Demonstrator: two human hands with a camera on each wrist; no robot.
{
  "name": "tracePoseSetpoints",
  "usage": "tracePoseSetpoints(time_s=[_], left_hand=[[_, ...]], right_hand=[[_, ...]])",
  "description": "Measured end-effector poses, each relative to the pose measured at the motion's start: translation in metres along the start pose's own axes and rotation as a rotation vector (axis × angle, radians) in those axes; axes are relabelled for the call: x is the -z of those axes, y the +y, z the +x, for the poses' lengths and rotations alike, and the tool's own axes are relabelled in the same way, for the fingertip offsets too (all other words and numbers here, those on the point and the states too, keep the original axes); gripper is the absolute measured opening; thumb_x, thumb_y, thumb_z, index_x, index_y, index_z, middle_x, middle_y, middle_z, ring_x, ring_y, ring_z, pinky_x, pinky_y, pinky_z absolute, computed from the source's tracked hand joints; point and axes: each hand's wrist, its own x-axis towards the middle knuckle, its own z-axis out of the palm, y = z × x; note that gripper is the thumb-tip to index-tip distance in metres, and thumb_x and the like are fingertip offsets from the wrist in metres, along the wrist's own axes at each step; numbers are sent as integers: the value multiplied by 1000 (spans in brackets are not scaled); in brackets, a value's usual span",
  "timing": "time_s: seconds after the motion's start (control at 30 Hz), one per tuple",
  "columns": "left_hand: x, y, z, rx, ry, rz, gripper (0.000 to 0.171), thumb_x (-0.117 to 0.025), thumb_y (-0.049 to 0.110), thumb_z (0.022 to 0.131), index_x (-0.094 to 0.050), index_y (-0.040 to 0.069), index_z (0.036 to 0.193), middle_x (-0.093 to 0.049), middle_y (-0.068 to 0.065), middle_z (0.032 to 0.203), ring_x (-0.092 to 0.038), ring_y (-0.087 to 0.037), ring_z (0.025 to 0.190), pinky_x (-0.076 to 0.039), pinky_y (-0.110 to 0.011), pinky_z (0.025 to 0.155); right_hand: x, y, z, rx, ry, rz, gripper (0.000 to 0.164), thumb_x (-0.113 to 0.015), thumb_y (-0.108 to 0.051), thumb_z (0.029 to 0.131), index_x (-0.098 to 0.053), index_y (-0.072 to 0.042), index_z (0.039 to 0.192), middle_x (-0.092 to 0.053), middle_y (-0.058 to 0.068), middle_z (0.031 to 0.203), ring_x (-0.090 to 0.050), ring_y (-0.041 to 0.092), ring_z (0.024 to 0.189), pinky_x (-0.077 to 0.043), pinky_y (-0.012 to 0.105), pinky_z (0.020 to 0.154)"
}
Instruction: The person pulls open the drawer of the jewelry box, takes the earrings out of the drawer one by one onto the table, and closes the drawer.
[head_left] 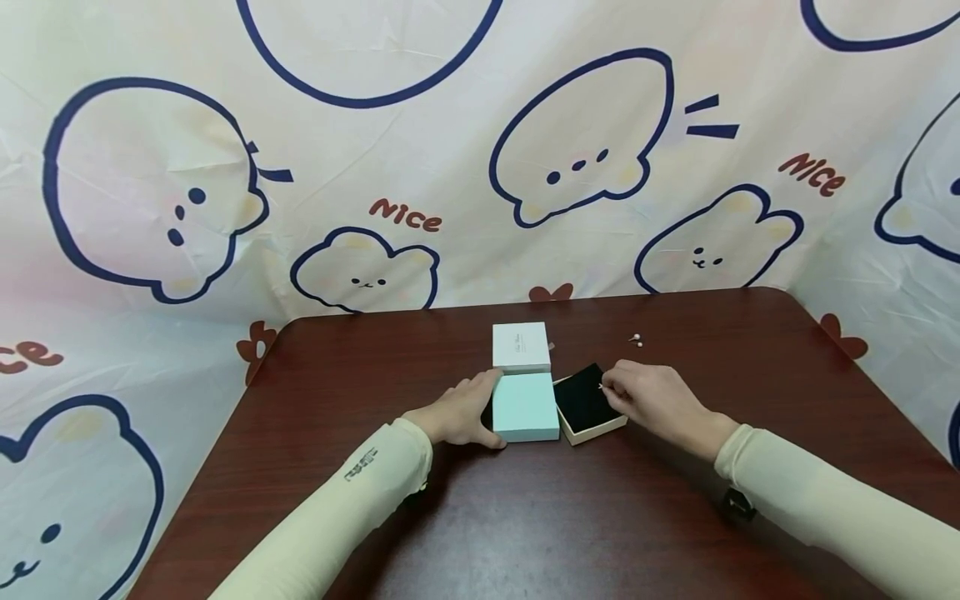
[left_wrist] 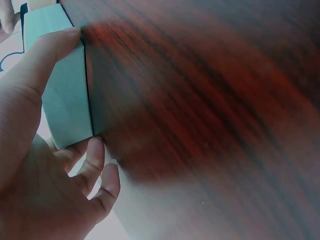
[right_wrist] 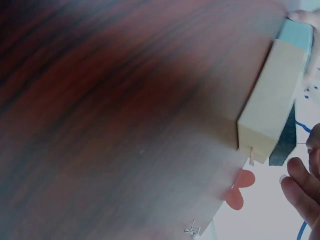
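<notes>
My left hand (head_left: 461, 408) grips the pale blue box (head_left: 526, 408) from its left side. In the left wrist view the thumb lies on one edge and the fingers are at the box's end. To the right, a cream box (head_left: 596, 430) stands open with a black pad (head_left: 587, 398) inside. The pad stands above the cream wall (right_wrist: 275, 90) in the right wrist view. Over the pad's right side, my right hand (head_left: 660, 404) pinches a tiny shiny piece (head_left: 602, 386), seemingly an earring; the fingertips partly hide it.
A white box (head_left: 521, 346) with fine print lies behind the blue box, touching or nearly so. Small pearl-like earrings (head_left: 636, 340) lie toward the back right of the brown table (head_left: 525, 525). A printed cloth (head_left: 465, 167) hangs along the table's back edge.
</notes>
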Motion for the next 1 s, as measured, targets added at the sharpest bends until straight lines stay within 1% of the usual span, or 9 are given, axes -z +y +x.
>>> tracePoseSetpoints(time_s=[0.1, 0.2, 0.37, 0.5, 0.73, 1.0], left_hand=[[0, 0, 0, -1, 0, 4, 111, -87, 39, 79, -19, 10, 161, -34, -12, 163, -36, -36, 146, -32, -57, 118], [0, -1, 1, -5, 3, 6, 110, -87, 40, 79, -19, 10, 161, -34, -12, 162, -37, -35, 145, -32, -57, 117], [-1, -2, 1, -9, 6, 6, 110, -87, 40, 79, -20, 10, 160, -36, -11, 161, -39, -35, 144, -33, -57, 116], [-1, -3, 1, -9, 4, -1, 110, -87, 40, 79, -19, 10, 160, -35, -12, 162, -38, -36, 145, -32, -58, 117], [-1, -2, 1, 6, -14, 3, 111, -85, 40, 81, -15, 11, 162, -28, -12, 166, -32, -36, 149, -29, -58, 119], [-1, -1, 1, 4, -16, -1, 111, -86, 39, 80, -16, 11, 162, -29, -12, 165, -34, -36, 148, -29, -57, 119]], right_hand=[[3, 1, 1, -63, 15, 18, 8, -76, -9, 85, -70, -15, 85, -51, -10, 70, -43, 0, 60, -37, 18, 53], [4, 1, 0, -106, 26, 34, 8, -76, -8, 84, -71, -15, 85, -52, -11, 70, -43, 0, 61, -37, 19, 53], [7, 2, -3, -151, 13, 57, 9, -76, -7, 83, -72, -15, 85, -53, -11, 70, -44, 1, 61, -38, 19, 54], [10, 5, -6, -185, 13, 65, 10, -77, -8, 83, -72, -16, 85, -53, -11, 70, -44, 2, 61, -38, 20, 54], [17, 11, -10, -211, 17, 61, 11, -78, -6, 83, -71, -15, 85, -53, -9, 71, -45, 3, 62, -38, 21, 55], [20, 16, -13, -225, 31, 56, 9, -77, -7, 84, -72, -14, 85, -54, -8, 71, -47, 5, 62, -39, 21, 55]])
